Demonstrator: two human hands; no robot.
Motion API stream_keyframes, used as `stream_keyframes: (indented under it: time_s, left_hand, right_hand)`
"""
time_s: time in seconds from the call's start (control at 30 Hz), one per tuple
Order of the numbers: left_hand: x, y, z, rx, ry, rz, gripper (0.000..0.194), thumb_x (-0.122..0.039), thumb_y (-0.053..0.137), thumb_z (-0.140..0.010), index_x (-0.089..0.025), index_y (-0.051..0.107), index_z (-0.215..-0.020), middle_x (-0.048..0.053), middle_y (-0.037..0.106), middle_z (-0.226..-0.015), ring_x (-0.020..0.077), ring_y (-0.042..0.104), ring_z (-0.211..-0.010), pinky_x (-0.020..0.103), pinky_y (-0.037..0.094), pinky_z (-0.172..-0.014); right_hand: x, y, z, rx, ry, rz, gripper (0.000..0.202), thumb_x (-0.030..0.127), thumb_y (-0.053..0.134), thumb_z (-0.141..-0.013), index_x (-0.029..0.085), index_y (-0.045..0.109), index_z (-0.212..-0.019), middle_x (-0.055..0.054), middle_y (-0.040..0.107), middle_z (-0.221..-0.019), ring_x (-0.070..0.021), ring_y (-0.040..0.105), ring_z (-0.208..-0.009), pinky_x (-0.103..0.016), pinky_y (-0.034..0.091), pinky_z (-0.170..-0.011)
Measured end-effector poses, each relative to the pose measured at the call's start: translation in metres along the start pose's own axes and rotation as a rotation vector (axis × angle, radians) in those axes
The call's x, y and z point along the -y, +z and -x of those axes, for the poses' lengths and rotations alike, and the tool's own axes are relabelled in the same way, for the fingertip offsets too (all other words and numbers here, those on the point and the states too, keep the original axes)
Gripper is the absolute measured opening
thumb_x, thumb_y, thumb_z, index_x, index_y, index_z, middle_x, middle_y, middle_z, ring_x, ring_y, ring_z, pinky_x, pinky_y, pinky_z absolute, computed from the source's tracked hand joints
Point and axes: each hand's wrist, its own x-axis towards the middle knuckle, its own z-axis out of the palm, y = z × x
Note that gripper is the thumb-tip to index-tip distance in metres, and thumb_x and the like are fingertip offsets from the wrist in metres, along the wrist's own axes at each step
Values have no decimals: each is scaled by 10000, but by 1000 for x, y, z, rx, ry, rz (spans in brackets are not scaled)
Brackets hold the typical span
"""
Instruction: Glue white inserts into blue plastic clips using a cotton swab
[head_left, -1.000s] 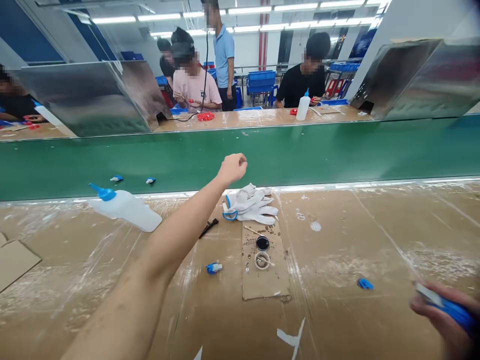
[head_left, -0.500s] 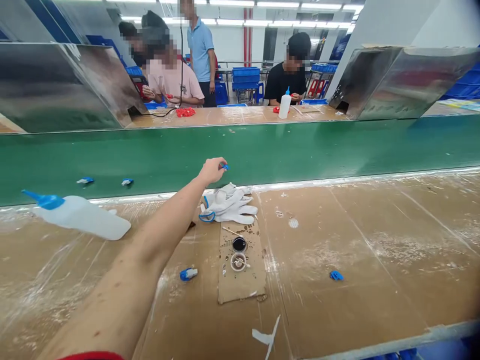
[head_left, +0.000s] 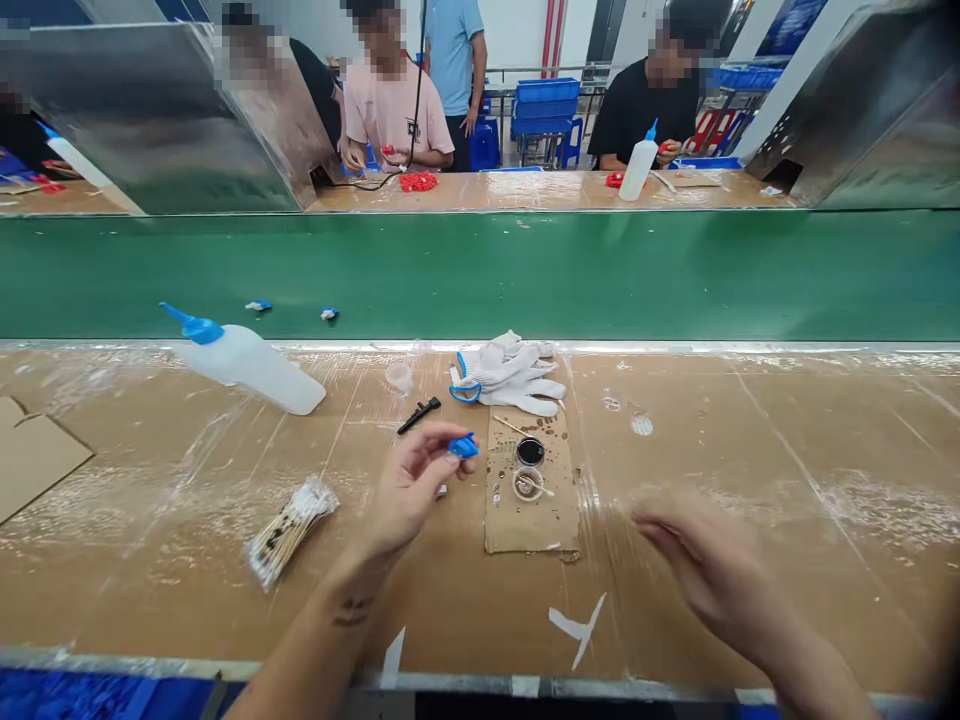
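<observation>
My left hand [head_left: 412,480] pinches a small blue piece [head_left: 463,446] between thumb and fingertips, left of the cardboard strip. A bit of something white shows just beneath those fingers, mostly hidden. My right hand [head_left: 701,575] hovers over the table right of the strip, smeared by motion, so its grip is unclear. On the cardboard strip [head_left: 525,530] stand a cup of dark liquid [head_left: 530,451] and a clear cup [head_left: 527,485] with a cotton swab in it. White gloves [head_left: 514,375] lie at the strip's far end.
A white bottle with a blue nozzle [head_left: 262,370] lies left; near it are a bag of swabs [head_left: 291,530] and a black tool [head_left: 419,415]. Two blue-and-white pieces rest on the green belt [head_left: 450,280]. Torn white tape [head_left: 577,632] lies in front. Several people sit or stand beyond.
An outstretched arm near the belt, its hand holding a blue piece, is gone from there. Both my hands are now over the table, and the right one covers where another blue piece lay. The view has shifted.
</observation>
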Motion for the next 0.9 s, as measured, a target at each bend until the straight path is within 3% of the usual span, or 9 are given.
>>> stream_keyframes:
  time_s: [0.13,0.2,0.3,0.47,0.57,0.63,0.73,0.9]
  left_hand:
    - [22,-5,1,-40,-49,25,233,-215,841,-786,-216,788,-1012,68,781,-1067,143,732,-849,238,613,-770]
    - [22,-11,2,-34,-40,26,272,-204,860,-770,-216,792,-1032,60,777,-1037,139,735,-825,228,619,-742]
    - [18,-16,6,-25,-72,3,312,-224,837,-817,-224,779,-1123,37,781,-905,133,742,-742,220,625,-685]
    - [21,-9,15,-78,-10,-92,336,-167,797,-847,-264,755,-1166,23,800,-991,134,776,-838,213,641,-761]
    - [25,-2,17,-36,56,-179,267,-139,770,-857,-260,778,-1095,38,798,-1056,156,776,-952,234,640,-844]
    - [27,0,18,-31,93,-252,257,-145,783,-843,-253,788,-1076,58,787,-1126,179,764,-1016,257,637,-878]
    - [29,3,20,-18,85,-306,255,-164,797,-826,-237,792,-1070,70,798,-1079,195,771,-957,284,653,-839]
    - [28,10,24,-17,86,-292,276,-147,780,-820,-225,763,-1085,54,819,-1001,190,788,-854,295,670,-782]
  right_hand:
    - [-9,45,-39,309,-170,73,199,146,605,-988,211,669,-1165,-80,730,-997,-229,681,-857,-330,559,-686]
    - [-10,54,-50,353,-189,91,155,101,593,-969,215,687,-1014,-54,721,-910,-210,663,-796,-306,524,-644]
    - [-9,59,-55,374,-177,105,246,74,521,-997,220,693,-901,-26,697,-804,-177,633,-722,-277,478,-607]
    - [-4,68,-58,291,-192,28,231,90,505,-1033,203,706,-1020,-50,760,-937,-176,681,-799,-295,530,-680]
    - [-3,77,-57,209,-141,-35,173,112,554,-1015,203,698,-987,-42,756,-870,-172,691,-760,-296,536,-661]
    - [-4,80,-55,135,-43,-100,118,127,613,-976,211,687,-939,-28,748,-822,-160,683,-704,-280,528,-617]
    - [-9,78,-49,6,176,-221,79,154,701,-904,220,671,-873,-15,740,-781,-152,675,-655,-259,527,-574]
    - [-16,71,-44,-140,514,-515,221,280,828,-832,213,622,-791,-38,734,-767,-154,665,-620,-245,553,-530]
